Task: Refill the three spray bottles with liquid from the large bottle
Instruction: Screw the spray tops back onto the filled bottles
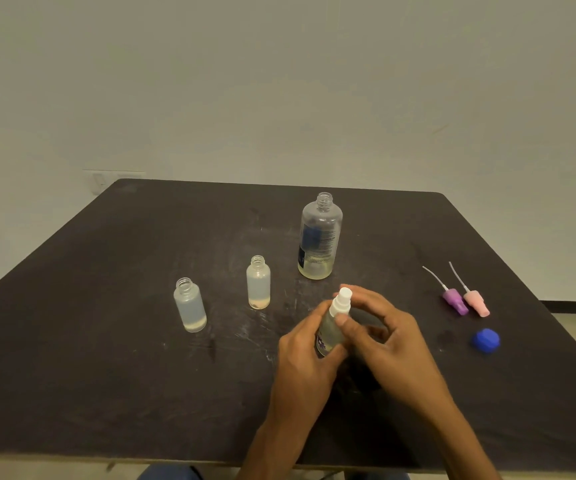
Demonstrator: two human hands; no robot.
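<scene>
A third spray bottle (329, 332) is being clasped by the left hand (309, 351) while its white pump top (342, 301) is being pinched by the right hand (383, 337) fingers (342, 320), best unscrewed upright over the worktop (106, 341).

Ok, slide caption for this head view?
Both hands, left hand and right hand, grip the white-capped spray bottle; two open small bottles await refilling.
</scene>
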